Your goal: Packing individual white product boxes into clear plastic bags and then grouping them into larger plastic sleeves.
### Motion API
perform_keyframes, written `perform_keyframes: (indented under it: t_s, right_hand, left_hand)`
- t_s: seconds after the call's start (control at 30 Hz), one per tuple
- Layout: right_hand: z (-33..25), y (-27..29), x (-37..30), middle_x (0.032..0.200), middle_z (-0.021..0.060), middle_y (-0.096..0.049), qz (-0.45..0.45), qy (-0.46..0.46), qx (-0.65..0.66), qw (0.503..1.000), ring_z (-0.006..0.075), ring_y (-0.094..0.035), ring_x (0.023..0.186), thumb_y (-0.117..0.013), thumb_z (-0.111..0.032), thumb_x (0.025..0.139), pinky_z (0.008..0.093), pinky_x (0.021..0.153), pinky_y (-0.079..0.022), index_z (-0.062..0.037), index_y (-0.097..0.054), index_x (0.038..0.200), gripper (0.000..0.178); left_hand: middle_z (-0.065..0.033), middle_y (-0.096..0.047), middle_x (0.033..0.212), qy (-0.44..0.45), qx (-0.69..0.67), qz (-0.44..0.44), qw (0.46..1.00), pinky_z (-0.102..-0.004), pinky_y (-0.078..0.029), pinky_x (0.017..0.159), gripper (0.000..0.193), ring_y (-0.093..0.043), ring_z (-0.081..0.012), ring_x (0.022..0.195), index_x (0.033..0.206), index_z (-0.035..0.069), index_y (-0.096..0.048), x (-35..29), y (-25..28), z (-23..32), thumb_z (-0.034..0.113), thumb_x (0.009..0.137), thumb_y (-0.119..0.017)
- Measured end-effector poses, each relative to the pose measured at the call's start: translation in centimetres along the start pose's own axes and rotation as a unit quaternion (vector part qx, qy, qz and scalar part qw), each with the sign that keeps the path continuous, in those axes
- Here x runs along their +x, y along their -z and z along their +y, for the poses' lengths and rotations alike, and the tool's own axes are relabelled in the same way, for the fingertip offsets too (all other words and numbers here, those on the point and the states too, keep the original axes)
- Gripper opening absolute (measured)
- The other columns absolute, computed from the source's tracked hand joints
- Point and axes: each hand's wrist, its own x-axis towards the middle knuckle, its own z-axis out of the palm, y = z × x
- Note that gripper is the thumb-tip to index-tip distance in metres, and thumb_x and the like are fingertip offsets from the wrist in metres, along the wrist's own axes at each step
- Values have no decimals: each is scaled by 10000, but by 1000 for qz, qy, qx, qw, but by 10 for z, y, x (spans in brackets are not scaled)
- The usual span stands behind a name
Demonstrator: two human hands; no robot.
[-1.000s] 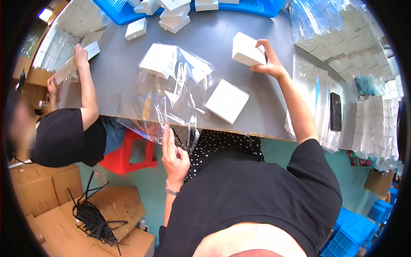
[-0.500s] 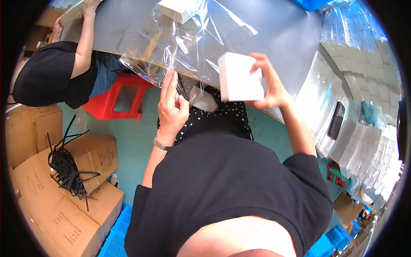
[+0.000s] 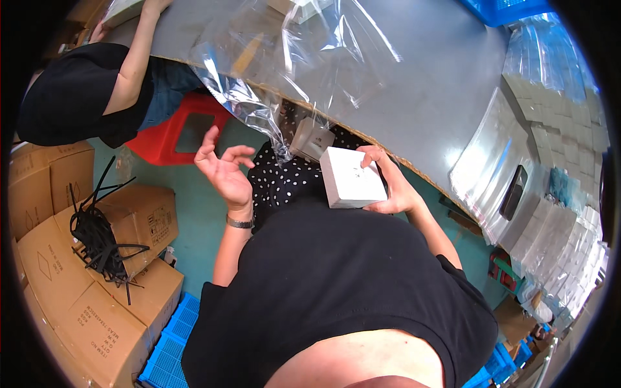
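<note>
A small white box [image 3: 357, 180] is gripped by its right side in my right hand [image 3: 396, 187], close to my body and just off the table's edge. My left hand [image 3: 228, 176] is raised beside it, palm turned up and fingers apart, with nothing in it. Between the hands, a second pale box [image 3: 312, 138] lies over my dotted lap, partly under the plastic. Crinkled clear plastic film [image 3: 259, 107] spreads over the table and hangs down past its edge near my left fingers.
The grey table [image 3: 427, 84] runs across the front. At right are stacked film-wrapped white boxes [image 3: 550, 123] and a black phone-like object [image 3: 513, 192]. Cartons [image 3: 97, 323] with black straps [image 3: 100, 239] stand at left. A co-worker [image 3: 77, 97] is by a red stool [image 3: 171, 132].
My right hand has brought the white box down from the table edge toward my body. My left hand has moved left, away from the film, and its fingers have spread.
</note>
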Motion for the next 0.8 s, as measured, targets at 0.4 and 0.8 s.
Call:
perform_keyframes:
  t_s: [0.4,0.8]
  right_hand:
    - [-13,1,-13,1308,172,-438,21,39,-39,998,348,-451,1224,-848,-305,499,469,1042,-361,-122,-454,1181,809]
    - [-50,59,-66,1384,180,-485,407,233,230,853,443,-490,1278,-783,-466,596,451,911,-465,-54,-336,1472,1067]
  left_hand:
    - [-222,-634,1211,144,578,-444,669,-461,-511,896,536,-635,-390,1072,1193,94,-644,16,-56,-98,452,798,-704]
    - [-176,-634,1172,-226,184,-425,857,-422,-539,830,709,-649,-393,1006,1320,81,-470,-8,-174,-1,-15,706,-813]
